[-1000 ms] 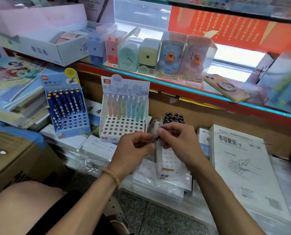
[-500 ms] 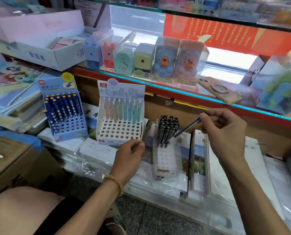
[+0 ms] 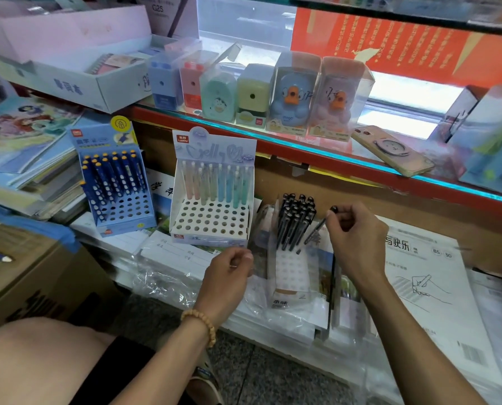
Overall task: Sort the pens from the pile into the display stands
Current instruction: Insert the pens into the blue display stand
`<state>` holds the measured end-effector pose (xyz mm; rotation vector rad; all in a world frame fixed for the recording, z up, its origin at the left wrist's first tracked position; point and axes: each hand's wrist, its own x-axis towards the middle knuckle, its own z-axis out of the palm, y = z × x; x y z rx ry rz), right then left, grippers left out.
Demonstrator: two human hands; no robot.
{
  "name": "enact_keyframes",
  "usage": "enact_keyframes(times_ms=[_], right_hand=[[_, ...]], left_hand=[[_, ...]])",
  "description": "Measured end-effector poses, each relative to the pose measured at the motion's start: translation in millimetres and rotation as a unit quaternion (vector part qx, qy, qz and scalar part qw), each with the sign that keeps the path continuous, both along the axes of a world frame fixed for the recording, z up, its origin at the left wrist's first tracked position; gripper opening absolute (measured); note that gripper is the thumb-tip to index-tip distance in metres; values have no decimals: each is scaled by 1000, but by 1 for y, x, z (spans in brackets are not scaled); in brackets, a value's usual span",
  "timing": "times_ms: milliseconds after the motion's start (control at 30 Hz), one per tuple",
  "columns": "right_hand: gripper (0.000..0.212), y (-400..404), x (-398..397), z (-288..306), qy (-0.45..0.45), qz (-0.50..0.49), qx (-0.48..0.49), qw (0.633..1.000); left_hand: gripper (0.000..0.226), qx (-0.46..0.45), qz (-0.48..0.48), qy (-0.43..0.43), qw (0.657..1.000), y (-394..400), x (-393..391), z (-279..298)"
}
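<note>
we saw a blue stand [image 3: 118,197] with navy, white-dotted pens [image 3: 112,176] at left, a white stand [image 3: 212,220] holding pastel pink, green and blue pens [image 3: 214,182], black pens [image 3: 295,220] right, and a red shelf edge [image 3: 302,153] beyond.

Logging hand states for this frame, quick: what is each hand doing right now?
Left hand: fingers curled, pinching clear plastic wrap.
Right hand: fingers pinch a black pen beside the black pens in the stand.
</note>
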<state>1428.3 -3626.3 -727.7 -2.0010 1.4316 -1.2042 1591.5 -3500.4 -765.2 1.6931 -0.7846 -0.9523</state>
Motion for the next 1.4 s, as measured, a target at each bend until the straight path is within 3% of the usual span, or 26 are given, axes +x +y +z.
enact_keyframes(times_ms=[433, 967, 1100, 1233, 1400], right_hand=[[5, -9, 6, -3, 23, 6, -15, 1000], [9, -12, 9, -16, 91, 37, 58, 993], [12, 3, 10, 6, 31, 40, 28, 998], [6, 24, 44, 27, -18, 135, 64, 989], [9, 56, 117, 38, -97, 262, 133, 951]], left_hand=[[8, -6, -10, -1, 1000, -5, -1, -1], [10, -7, -3, -3, 1000, -6, -1, 2], [12, -27, 21, 6, 999, 1, 10, 16], [13, -64, 66, 11, 996, 23, 33, 37], [15, -111, 169, -26, 979, 78, 85, 63]])
